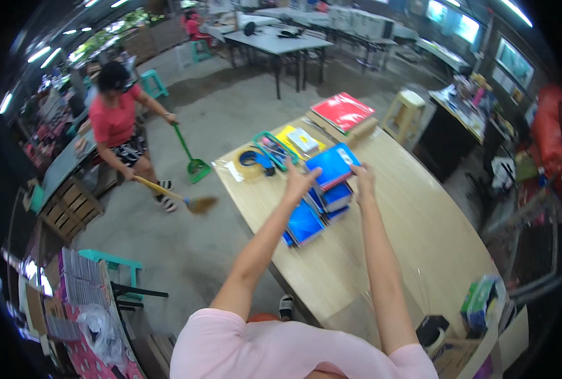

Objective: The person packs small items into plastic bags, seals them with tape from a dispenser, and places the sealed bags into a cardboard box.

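Observation:
Between my two hands is a blue notebook [333,163], perhaps more than one, held above other stacked notebooks. My left hand [301,180] grips its left side, fingers closed on the edge. At its right side my right hand [365,182] is closed on the other edge. Just under it stand stacks of blue notebooks [336,199], with a lower stack [305,222] nearer to me on the left. All of them rest on a pale wooden table [413,208]. How many notebooks my hands hold is hard to tell.
Beyond my hands lie a tape dispenser [265,163], a teal basket [275,150] of small items, and a red-topped stack [344,112]. A person [120,120] at left holds a broom [202,204] and green dustpan [196,169]. A plastic stool [404,114] stands past the table.

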The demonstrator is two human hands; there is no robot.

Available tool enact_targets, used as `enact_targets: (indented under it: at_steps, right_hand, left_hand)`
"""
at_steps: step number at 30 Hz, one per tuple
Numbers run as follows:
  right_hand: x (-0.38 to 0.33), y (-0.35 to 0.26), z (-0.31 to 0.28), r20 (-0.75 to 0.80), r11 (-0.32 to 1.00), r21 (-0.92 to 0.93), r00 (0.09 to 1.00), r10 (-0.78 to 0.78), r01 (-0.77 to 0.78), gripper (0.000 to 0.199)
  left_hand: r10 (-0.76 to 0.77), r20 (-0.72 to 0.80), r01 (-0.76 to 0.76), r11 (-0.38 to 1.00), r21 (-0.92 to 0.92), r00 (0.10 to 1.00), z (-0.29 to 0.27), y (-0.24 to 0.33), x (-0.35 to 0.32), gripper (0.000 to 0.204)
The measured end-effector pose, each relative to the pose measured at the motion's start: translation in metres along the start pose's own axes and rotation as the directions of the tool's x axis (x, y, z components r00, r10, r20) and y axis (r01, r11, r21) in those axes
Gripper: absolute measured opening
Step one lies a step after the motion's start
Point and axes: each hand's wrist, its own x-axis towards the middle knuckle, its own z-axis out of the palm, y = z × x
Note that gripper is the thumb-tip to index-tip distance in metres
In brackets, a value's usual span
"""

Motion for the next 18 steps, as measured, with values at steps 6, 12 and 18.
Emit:
enact_targets:
  at_steps: [6,12,18]
  right_hand:
    - [-0.144,-0.044,-0.051,0.182,0.631,0.775,0.965,-0.188,-0.023,0.071]
    - [-0.290,0.025,-0.188,-0.200,0.956,0.112,0.948,-0.247,0.273,0.091]
    - [-0.389,0.130,-0.289,-0.239,0.941,-0.251,0.928,-0.286,0.225,0.097]
  left_hand:
    - [0.327,0.240,-0.214,0.892,-0.398,0.914,0.022,0.057,-0.135,0.126]
    - [0.425,0.630,-0.543,0.840,-0.007,0.650,0.058,-0.016,-0.243,0.136]
    - [0.183,0.861,-0.119,0.983,-0.143,0.474,0.130,-0.099,-0.335,0.119]
